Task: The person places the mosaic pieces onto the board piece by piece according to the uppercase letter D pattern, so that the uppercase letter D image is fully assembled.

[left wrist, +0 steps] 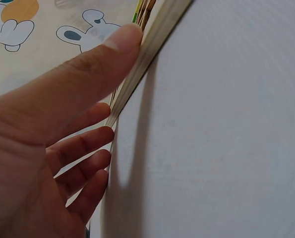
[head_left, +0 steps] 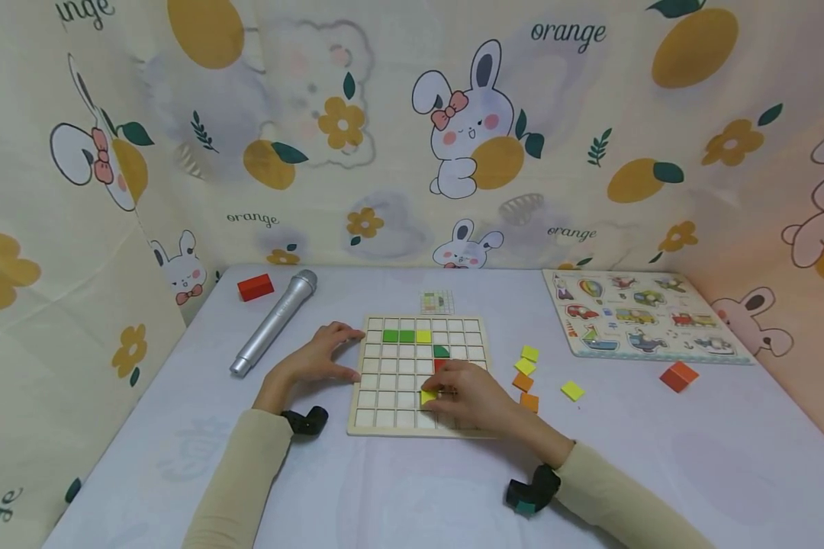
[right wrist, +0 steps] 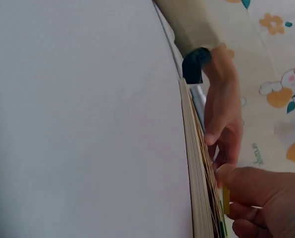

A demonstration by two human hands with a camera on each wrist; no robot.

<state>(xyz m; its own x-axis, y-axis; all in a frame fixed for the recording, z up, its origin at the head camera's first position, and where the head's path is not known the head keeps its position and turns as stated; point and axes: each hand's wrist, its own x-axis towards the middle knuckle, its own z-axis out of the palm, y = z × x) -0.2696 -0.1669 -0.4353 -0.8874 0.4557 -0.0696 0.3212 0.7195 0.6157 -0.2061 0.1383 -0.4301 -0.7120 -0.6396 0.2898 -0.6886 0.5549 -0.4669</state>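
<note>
A wooden grid board (head_left: 384, 435) lies on the table, divided into small white squares. Two green tiles (head_left: 398, 336) and a yellow one sit in a row near its top, with a green-and-white tile (head_left: 441, 351) and a red tile (head_left: 439, 365) lower right. My left hand (head_left: 321, 357) rests its thumb and fingertips against the board's left edge, fingers extended. Between thumb and fingers my right hand (head_left: 470, 393) pinches a yellow tile (head_left: 427, 397), low over the board's lower middle. The right hand hides several squares there.
Loose yellow and orange tiles (head_left: 523, 382) lie right of the board. A small pattern card (head_left: 437, 302) sits behind it. Around them are a silver microphone (head_left: 275, 324), a red block (head_left: 255, 287), an orange-red block (head_left: 678, 376) and a picture puzzle board (head_left: 648, 314).
</note>
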